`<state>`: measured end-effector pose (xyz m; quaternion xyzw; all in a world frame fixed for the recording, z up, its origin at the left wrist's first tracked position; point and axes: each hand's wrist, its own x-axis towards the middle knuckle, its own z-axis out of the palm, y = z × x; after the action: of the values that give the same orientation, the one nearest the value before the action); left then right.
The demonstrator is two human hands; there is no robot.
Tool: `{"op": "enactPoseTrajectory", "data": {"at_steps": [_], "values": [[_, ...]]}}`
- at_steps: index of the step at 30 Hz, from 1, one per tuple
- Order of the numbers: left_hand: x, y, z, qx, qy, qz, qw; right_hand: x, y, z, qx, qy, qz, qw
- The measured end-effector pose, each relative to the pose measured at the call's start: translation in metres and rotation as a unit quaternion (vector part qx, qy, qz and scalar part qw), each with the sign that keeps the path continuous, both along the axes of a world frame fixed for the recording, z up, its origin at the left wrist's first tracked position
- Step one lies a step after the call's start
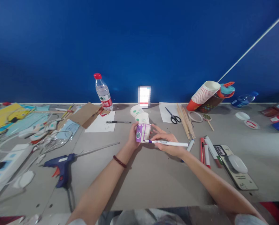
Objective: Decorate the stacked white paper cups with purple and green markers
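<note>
"Where do you see the cup (pixel 143 132)?"

"From my far seat, I find it at the centre of the frame, partly coloured purple. Two white cups (pixel 142 117) are just behind it, toward the top of the frame. If they are joined to it, I cannot tell."

"And the hands?"

"The left hand (pixel 133 135) is closed around the left side of the cup. The right hand (pixel 168 137) grips a marker (pixel 177 144) close to its purple tip, which is at the lower edge of the cup. If the tip presses there, I cannot see clearly."

"How will the cup handle, in your opinion?"

"I judge that it is very light and made of paper: stiffer at its two ends, softer in the wall. A strong squeeze would dent it. Dry, it should not be slippery, but fresh ink may smear under a finger."

"Where would you take hold?"

"I would hold it by the side, near one of the stiff ends, with a gentle pressure, and keep my fingers away from the purple. The marker is hard and smooth, so I would grip it near the tip."
</note>
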<state>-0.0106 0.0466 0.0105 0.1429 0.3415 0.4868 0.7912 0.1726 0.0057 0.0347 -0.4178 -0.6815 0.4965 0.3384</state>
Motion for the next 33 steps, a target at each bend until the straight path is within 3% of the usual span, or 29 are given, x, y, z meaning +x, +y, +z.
{"op": "enactPoseTrajectory", "data": {"at_steps": [5,9,17,33], "values": [[-0.001,-0.001,0.002,0.011,0.005,0.000,1.000,-0.002,-0.003,0.007,-0.007,-0.043,0.015,0.999],[-0.001,0.000,0.001,0.002,0.007,0.004,1.000,-0.001,-0.002,0.002,-0.012,-0.019,0.014,1.000],[0.003,0.001,-0.001,-0.003,0.008,0.013,1.000,-0.002,0.008,-0.004,0.019,0.102,-0.090,0.991],[0.003,0.000,0.000,0.012,0.030,-0.013,0.999,-0.002,0.009,-0.012,0.021,0.093,-0.145,0.985]]}}
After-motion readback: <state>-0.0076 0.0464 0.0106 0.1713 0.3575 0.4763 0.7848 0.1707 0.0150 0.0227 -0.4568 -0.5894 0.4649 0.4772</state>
